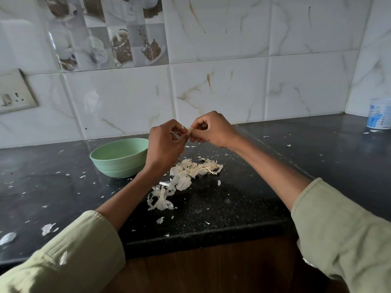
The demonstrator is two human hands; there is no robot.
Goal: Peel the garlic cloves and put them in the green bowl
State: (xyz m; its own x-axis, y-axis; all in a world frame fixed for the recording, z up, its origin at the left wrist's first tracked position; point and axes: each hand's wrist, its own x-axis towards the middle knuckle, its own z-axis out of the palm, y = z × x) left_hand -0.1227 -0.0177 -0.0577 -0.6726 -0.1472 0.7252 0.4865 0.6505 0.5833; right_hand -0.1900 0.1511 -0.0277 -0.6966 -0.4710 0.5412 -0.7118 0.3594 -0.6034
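Observation:
Above the black counter, my left hand (165, 142) and my right hand (213, 130) meet fingertip to fingertip and together pinch a small pale garlic clove (190, 130), mostly hidden by the fingers. The green bowl (118, 158) stands on the counter just left of my left hand; its inside is not visible from here. A heap of white garlic skins (190, 172) lies below the hands, trailing toward me.
Small skin flakes are scattered over the black counter (243, 197). A white and blue tin (379, 114) stands at the far right by the tiled wall. A switch socket (14, 92) is on the wall at left. The counter's front edge runs close below my forearms.

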